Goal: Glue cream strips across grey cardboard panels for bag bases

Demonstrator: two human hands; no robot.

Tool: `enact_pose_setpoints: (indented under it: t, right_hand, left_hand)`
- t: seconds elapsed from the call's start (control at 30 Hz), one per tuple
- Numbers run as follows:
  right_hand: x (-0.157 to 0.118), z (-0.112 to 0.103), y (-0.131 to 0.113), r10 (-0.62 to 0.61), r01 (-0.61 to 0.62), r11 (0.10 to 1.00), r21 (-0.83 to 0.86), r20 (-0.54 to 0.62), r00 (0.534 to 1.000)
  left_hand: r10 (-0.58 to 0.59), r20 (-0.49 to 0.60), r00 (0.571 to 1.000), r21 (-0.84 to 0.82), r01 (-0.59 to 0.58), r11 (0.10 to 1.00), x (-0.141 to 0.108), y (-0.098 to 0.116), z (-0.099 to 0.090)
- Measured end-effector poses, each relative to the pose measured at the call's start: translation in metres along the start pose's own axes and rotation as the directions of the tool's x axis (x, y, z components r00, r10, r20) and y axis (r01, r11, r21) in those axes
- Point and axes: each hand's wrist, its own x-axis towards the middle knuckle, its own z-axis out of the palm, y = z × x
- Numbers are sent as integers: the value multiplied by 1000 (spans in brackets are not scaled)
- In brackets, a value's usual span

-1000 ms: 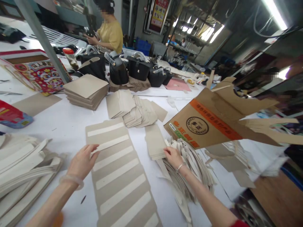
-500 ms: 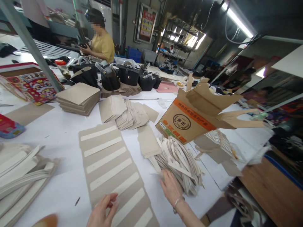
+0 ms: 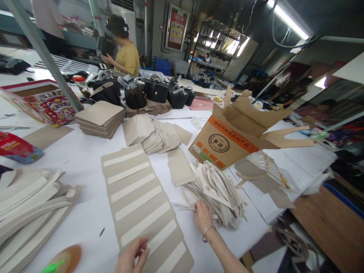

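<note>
My right hand [image 3: 204, 220] is closed on the ends of thin pale strips at the left edge of a loose pile of strips [image 3: 218, 193]. My left hand [image 3: 133, 256] hovers over the lower left part of a long grey-beige board [image 3: 125, 178]. Its fingers are loosely curled and the thumb stands apart, with nothing visible between them. Several whitish strips [image 3: 133, 203] lie crosswise on the board, roughly parallel and spaced apart. Just above the strip pile sits a small stack of beige cards [image 3: 181, 167].
An open cardboard box [image 3: 218, 142] stands behind the pile. Stacked boards [image 3: 99, 117] and fanned cards [image 3: 160, 136] lie farther back, before several black bags [image 3: 156, 90]. Long curved pieces [image 3: 31, 212] fill the left. A person in yellow [image 3: 127, 57] works across the table.
My right hand's fingers have closed on strip ends, which now stick out to its left. My left hand stays over the board, and the whole view has shifted slightly.
</note>
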Motion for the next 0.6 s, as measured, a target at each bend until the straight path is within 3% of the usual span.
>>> enact_pose_setpoints:
  t: [0.1,0.23,0.43,0.6]
  right_hand:
    - [4,-1,6,11,-16,997,69,75,997]
    - [14,-9,15,-58,28,983,181,162,985]
    - [34,-29,25,-116,43,942,332,205,972]
    - [28,-31,25,-121,34,935,352,229,966]
  left_hand:
    - [10,9,1000,-31,-10,999,-1,7,4]
    - [-61,5,998,-126,61,990,-1,18,16]
    - [-79,210,974,-268,136,954,8,47,39]
    - [-84,265,961,-308,167,937,17,59,61]
